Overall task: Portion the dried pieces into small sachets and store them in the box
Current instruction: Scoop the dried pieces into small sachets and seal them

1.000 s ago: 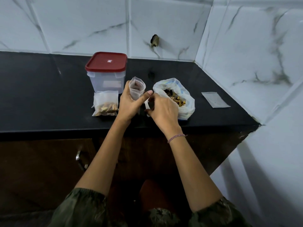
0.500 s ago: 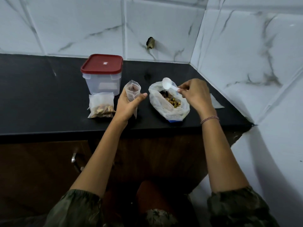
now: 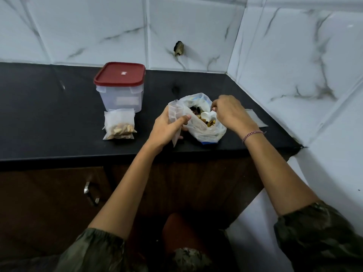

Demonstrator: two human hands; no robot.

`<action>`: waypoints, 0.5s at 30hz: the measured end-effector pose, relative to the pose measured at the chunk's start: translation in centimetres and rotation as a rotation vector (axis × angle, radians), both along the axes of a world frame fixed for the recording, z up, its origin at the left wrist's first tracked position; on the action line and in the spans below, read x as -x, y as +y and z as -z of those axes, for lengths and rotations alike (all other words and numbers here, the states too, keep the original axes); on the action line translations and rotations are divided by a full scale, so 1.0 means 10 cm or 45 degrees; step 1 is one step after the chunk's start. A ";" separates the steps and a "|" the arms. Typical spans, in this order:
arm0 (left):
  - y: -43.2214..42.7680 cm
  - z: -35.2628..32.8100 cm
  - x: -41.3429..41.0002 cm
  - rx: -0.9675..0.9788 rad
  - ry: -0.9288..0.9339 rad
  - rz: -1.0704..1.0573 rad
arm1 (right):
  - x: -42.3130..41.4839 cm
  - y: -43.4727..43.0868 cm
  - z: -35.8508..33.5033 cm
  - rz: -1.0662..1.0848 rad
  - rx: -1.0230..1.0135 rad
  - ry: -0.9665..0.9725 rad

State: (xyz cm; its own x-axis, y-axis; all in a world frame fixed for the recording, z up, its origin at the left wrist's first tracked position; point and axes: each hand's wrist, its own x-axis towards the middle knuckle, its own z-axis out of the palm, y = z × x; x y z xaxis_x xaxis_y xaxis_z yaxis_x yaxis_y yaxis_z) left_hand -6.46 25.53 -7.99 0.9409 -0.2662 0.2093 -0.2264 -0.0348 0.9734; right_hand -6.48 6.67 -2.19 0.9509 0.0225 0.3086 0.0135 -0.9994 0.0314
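On the black counter (image 3: 49,114) lies an open plastic bag (image 3: 204,128) of dried pieces (image 3: 204,119). My right hand (image 3: 229,112) grips a small white scoop (image 3: 208,115), whose bowl is down among the pieces. My left hand (image 3: 167,128) holds an open, empty-looking small sachet (image 3: 174,112) upright against the bag's left side. A filled sachet (image 3: 119,125) lies to the left, in front of a clear box (image 3: 120,95) shut with a red lid (image 3: 119,73).
A flat empty sachet (image 3: 256,118) lies on the counter to the right, partly hidden by my right wrist. Marble-tiled walls close the back and right side. A cabinet door with a metal handle (image 3: 90,193) is below the counter edge.
My right hand took up the white scoop, then lowered it into the bag of pieces. My left hand brought the open sachet rightwards against the bag.
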 end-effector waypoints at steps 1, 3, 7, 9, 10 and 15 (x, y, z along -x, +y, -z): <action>-0.02 0.00 0.01 0.019 0.022 0.004 | 0.00 0.01 -0.03 0.019 -0.057 0.054; -0.04 -0.01 0.02 0.038 0.047 0.004 | -0.01 0.01 -0.08 0.071 -0.169 0.144; -0.06 0.02 0.00 0.055 0.095 0.000 | -0.08 -0.05 -0.07 0.127 -0.391 0.206; -0.06 0.02 0.00 0.059 0.108 -0.006 | -0.08 -0.05 -0.01 0.133 -0.533 0.210; -0.07 0.03 -0.01 0.055 0.109 -0.010 | -0.08 -0.06 0.02 0.128 -0.572 0.222; -0.08 0.04 -0.02 0.051 0.150 -0.031 | -0.10 -0.10 0.03 0.111 -0.705 0.273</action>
